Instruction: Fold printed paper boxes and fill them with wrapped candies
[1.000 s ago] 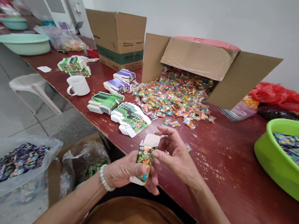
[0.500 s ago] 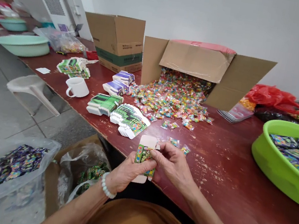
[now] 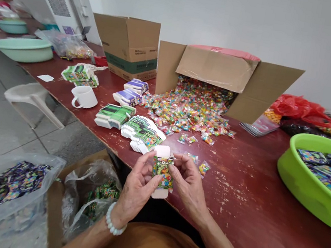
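Observation:
A small green printed candy box point(image 3: 163, 168) is held between my two hands at the table's near edge, its white end flaps sticking out at top and bottom. My left hand point(image 3: 139, 183), with a pale bead bracelet on the wrist, grips its left side. On the right side, my right hand point(image 3: 187, 182) closes with the thumb on the printed face. Just beyond lie a fanned stack of flat green boxes point(image 3: 145, 133) and a green stack point(image 3: 114, 115). Close to my right fingers lies a wrapped candy packet point(image 3: 204, 168).
A carton point(image 3: 216, 67) on its side spills a pile of wrapped candies point(image 3: 187, 106). Right stands a green basin point(image 3: 290, 174) of dark packets. A white mug point(image 3: 84, 97), purple boxes point(image 3: 129, 97) and closed carton point(image 3: 134, 47) stand left. Bags point(image 3: 9, 186) and a stool point(image 3: 35, 98) are below.
The green box has turned so its printed front faces me more squarely. Both hands have shifted a little, with the left fingers now more behind the box's left side.

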`<action>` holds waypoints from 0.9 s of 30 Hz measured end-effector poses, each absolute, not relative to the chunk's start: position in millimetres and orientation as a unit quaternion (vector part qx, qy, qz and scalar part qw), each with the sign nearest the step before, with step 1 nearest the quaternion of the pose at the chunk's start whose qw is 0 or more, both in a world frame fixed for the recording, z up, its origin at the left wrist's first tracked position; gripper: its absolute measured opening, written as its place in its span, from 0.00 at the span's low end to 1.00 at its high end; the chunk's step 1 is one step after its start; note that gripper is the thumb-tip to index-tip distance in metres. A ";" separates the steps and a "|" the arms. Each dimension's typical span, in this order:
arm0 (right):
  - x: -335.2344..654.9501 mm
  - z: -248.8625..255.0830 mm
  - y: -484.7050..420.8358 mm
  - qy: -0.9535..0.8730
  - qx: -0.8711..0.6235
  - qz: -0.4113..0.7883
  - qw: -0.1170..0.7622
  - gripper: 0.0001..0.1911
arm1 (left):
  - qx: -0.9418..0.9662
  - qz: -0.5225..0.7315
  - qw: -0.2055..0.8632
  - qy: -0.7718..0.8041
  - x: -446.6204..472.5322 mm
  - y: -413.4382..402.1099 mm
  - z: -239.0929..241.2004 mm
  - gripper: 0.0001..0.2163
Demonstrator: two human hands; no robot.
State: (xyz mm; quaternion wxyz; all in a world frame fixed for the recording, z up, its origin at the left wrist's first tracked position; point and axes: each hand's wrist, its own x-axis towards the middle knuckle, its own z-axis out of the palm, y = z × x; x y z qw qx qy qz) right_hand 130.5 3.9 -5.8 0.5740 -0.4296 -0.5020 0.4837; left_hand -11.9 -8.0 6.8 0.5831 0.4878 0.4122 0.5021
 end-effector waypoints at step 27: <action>151.7 -3.0 23.7 -0.510 -0.394 0.583 0.495 0.12 | 0.406 0.470 0.692 0.369 -18.7 3.8 0.1 0.18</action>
